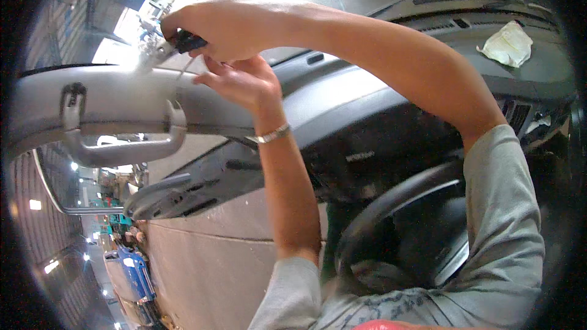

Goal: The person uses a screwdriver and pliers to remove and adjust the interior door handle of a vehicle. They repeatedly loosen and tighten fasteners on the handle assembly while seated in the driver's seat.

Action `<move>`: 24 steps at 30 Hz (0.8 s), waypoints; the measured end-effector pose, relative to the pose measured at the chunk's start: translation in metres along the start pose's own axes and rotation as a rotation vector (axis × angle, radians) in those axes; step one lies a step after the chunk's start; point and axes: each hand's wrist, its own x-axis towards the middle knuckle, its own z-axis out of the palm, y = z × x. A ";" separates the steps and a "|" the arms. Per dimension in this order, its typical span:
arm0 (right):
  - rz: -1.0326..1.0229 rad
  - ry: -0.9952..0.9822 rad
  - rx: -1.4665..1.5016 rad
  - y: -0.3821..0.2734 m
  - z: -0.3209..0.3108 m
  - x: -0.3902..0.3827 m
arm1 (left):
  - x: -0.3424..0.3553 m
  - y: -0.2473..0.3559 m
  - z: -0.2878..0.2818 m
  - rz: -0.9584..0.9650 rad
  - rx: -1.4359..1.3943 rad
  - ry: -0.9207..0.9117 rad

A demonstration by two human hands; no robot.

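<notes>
My right hand (226, 27) reaches across to the upper left and is closed round a black-handled tool (189, 41). A thin shaft points down from it toward the grey pillar trim (211, 101); its tip is blurred, so I cannot tell whether it touches. Just below, my left hand (241, 84) is raised with its fingers apart, next to the shaft and partly hidden behind the right hand. A metal-banded bracelet or watch (272, 134) circles the left wrist. A grey grab handle (125, 151) is fixed to the trim, left of both hands.
A steering wheel (391, 198) stands before me at the lower right. The dark door (183, 192) is swung outward over the concrete floor (214, 250). A crumpled whitish cloth or paper (507, 44) lies on the dashboard. Outside, a blue vehicle (139, 272) stands at the lower left.
</notes>
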 end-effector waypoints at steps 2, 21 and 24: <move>0.019 0.101 0.035 0.003 0.015 -0.017 | -0.004 0.000 0.001 0.014 0.113 0.020; 0.356 0.504 0.253 -0.061 0.103 -0.037 | 0.005 0.038 -0.027 0.150 0.289 -0.017; 0.342 0.453 0.242 -0.067 0.097 -0.038 | 0.005 0.042 -0.031 0.164 0.304 -0.017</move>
